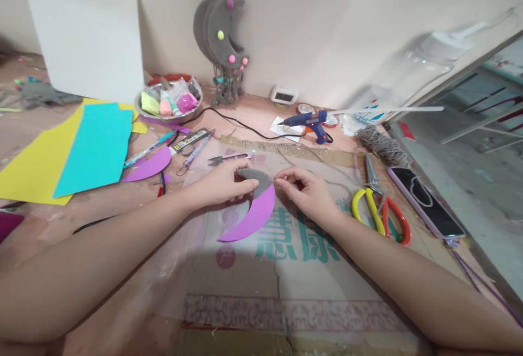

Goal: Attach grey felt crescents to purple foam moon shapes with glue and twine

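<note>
A purple foam crescent (254, 215) lies on a flattened cardboard sheet (294, 269). Its upper tip (255, 179) is wound with grey yarn. My left hand (223, 183) presses down on that wound tip, fingers curled over it. My right hand (304, 188) is just right of the tip, thumb and forefinger pinched on a thin grey yarn strand (322, 166) that runs off toward the yarn ball (383, 146).
Yellow and orange-handled scissors (382, 212) and a phone (425, 201) lie to the right. A blue glue gun (310, 123), small snips (229, 157), pens, a bowl of supplies (171, 103), teal and yellow foam sheets (96, 149) and a grey moon decoration (223, 32) sit behind.
</note>
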### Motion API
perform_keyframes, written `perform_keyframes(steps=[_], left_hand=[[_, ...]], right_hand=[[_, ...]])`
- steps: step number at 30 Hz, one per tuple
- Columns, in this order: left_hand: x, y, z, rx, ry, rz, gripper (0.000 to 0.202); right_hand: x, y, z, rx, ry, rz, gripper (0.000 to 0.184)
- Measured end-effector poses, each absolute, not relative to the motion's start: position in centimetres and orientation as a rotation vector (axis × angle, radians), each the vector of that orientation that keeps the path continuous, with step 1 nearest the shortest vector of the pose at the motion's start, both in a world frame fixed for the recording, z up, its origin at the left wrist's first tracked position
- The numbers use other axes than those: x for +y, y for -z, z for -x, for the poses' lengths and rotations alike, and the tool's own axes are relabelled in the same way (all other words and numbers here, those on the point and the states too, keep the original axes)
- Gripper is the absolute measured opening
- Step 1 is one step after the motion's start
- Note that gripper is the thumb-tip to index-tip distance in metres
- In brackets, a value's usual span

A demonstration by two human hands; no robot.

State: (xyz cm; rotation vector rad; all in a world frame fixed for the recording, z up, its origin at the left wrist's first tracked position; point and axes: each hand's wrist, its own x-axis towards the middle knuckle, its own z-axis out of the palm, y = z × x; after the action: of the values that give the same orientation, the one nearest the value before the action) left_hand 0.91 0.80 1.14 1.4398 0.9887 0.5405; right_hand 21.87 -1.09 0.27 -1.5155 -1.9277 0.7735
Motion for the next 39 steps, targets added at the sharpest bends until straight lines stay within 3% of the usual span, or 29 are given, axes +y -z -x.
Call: perform_keyframes(steps=[39], left_hand=[[0.81, -0.96, -0.61, 0.941, -0.465, -1.511, 0.012]], right_hand=[[-1.41, -0.47, -21.75, -1.915, -0.744, 1.5, 0.02]])
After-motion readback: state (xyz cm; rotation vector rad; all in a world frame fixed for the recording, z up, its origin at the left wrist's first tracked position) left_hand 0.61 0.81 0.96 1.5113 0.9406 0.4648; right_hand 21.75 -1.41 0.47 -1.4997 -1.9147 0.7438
